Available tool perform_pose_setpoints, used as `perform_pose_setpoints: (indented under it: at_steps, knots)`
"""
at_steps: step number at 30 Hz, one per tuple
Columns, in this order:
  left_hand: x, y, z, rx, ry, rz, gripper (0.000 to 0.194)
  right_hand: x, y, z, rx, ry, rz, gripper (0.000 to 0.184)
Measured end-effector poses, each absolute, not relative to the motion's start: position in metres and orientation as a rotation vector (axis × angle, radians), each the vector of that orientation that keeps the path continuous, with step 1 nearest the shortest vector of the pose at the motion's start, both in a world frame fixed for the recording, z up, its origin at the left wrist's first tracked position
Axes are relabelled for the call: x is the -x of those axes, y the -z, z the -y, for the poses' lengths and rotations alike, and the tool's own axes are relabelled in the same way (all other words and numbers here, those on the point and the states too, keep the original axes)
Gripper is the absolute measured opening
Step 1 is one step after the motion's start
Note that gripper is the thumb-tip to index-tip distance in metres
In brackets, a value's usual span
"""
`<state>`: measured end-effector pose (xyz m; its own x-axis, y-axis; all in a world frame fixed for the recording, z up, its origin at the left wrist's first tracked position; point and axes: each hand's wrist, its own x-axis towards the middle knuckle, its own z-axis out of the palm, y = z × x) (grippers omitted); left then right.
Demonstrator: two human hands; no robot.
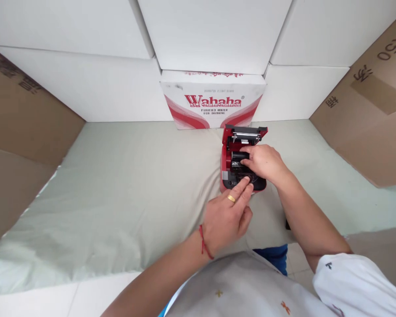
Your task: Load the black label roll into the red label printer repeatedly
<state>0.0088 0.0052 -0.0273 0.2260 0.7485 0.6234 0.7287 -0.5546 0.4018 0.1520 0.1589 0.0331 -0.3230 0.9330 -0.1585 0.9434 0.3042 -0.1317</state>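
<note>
A small red and black printer-like machine (pixel 225 165) stands on the cloth with its lid (pixel 246 132) raised. Inside it lies a black ribbon roll (pixel 238 156), and dark shiny film stretches toward the front. My right hand (pixel 267 163) reaches in from the right, thumb and finger closed on the roll's right end. From the front, my left hand (pixel 229 215) lays two outstretched fingers on the dark film near the machine's front edge, its other fingers curled under. It wears a gold ring and a red string bracelet. The hands cover part of the machine's inside.
A pale green cloth (pixel 135 185) covers the table. Behind the machine stands a white and red Wahaha water carton (pixel 214 103), against stacked white boxes (pixel 214 35). Brown cardboard walls the left (pixel 23 132) and right (pixel 366 123) sides. A small dark object (pixel 287 224) shows beside my right forearm.
</note>
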Motion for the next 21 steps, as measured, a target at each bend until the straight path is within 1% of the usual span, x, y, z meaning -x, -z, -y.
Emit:
perform_pose_setpoints:
  at_steps: [4, 8, 11, 14, 17, 21]
  knots:
    - [-0.014, 0.024, 0.0, -2.541, -0.942, -1.563, 0.05, -0.149, -0.03, -0.163, -1.782, 0.207, -2.515, 0.044]
    - [-0.013, 0.021, 0.008, -2.57, -0.697, -1.629, 0.055, -0.145, -0.027, -0.163, -1.738, 0.144, -2.551, 0.041]
    - [-0.018, 0.02, 0.01, -2.599, -0.593, -1.694, 0.057, -0.143, -0.027, -0.162, -1.745, 0.128, -2.546, 0.036]
    - [-0.027, 0.018, 0.008, -2.611, -0.566, -1.761, 0.055, -0.145, -0.029, -0.161, -1.721, 0.161, -2.561, 0.033]
    - [-0.034, 0.015, 0.005, -2.617, -0.577, -1.803, 0.053, -0.152, -0.029, -0.158, -1.696, 0.332, -2.62, 0.032]
    - [-0.037, 0.012, 0.005, -2.574, -0.494, -1.865, 0.061, -0.168, -0.028, -0.148, -1.692, 0.853, -2.853, 0.024]
